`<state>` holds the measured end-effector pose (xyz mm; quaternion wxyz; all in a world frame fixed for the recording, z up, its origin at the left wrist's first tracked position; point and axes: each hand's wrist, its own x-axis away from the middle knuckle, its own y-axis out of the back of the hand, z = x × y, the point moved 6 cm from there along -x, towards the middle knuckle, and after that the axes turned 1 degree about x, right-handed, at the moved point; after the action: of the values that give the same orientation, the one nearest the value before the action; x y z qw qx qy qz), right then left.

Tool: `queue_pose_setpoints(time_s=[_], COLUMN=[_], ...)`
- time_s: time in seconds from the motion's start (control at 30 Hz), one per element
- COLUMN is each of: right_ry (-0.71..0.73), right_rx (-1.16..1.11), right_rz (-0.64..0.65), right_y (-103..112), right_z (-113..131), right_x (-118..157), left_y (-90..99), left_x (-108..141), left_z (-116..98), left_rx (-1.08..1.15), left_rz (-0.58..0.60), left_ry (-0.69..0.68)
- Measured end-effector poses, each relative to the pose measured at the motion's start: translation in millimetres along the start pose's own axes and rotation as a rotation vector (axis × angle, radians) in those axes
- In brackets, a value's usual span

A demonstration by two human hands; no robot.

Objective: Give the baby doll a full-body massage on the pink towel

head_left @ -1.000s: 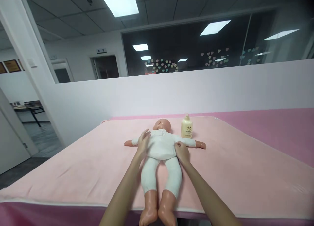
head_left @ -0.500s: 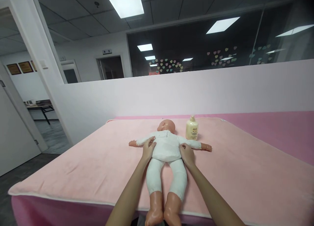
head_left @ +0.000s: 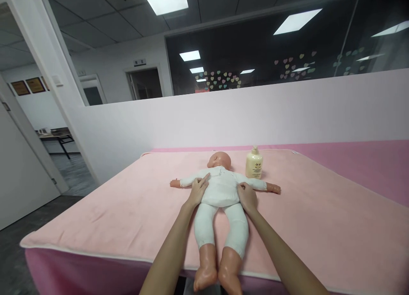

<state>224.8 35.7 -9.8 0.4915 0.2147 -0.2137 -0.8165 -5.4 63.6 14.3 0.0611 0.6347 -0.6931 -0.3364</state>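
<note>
A baby doll (head_left: 220, 192) with a white cloth body and bare plastic head, hands and feet lies on its back, feet towards me, arms spread. My left hand (head_left: 198, 190) rests on the doll's side at the left of the picture, index finger stretched over the chest and the other fingers partly bent. Against the opposite side of the torso, my right hand (head_left: 247, 197) is closed, its fingers curled at the white cloth. Whatever those fingers may pinch is hidden. A pale yellow pump bottle (head_left: 254, 165) stands upright beyond the doll's arm on the right.
A pink blanket (head_left: 128, 209) covers the table, with a darker pink cover (head_left: 361, 171) showing beneath it. Behind the table runs a low white wall (head_left: 204, 120) with glass above. An open doorway and a white door (head_left: 25, 171) are at the left.
My left fingers have slid slightly inward and up the doll's chest, the index now straighter. My right hand stays at the doll's side. The whole view has shifted a little.
</note>
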Motion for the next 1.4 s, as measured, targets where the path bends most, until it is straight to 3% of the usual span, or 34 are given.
queue_pose_setpoints(time_s=[0.8,1.0,1.4], right_ry=[0.034,0.032,0.040], right_rx=[-0.041,-0.063,-0.074], right_rz=[-0.015,-0.019,-0.019], right_y=[1.2,1.1,-1.4], right_z=[-0.1,1.3,-2.4], right_x=[-0.8,-0.7,-3.3], left_y=[-1.1,0.2,-0.4], left_x=[0.1,3.1,0.7], left_z=[4.8,-1.2,5.7], left_rx=[0.022,-0.039,-0.009], left_rz=[-0.050,-0.012,-0.038], left_ry=[0.021,-0.052,-0.067])
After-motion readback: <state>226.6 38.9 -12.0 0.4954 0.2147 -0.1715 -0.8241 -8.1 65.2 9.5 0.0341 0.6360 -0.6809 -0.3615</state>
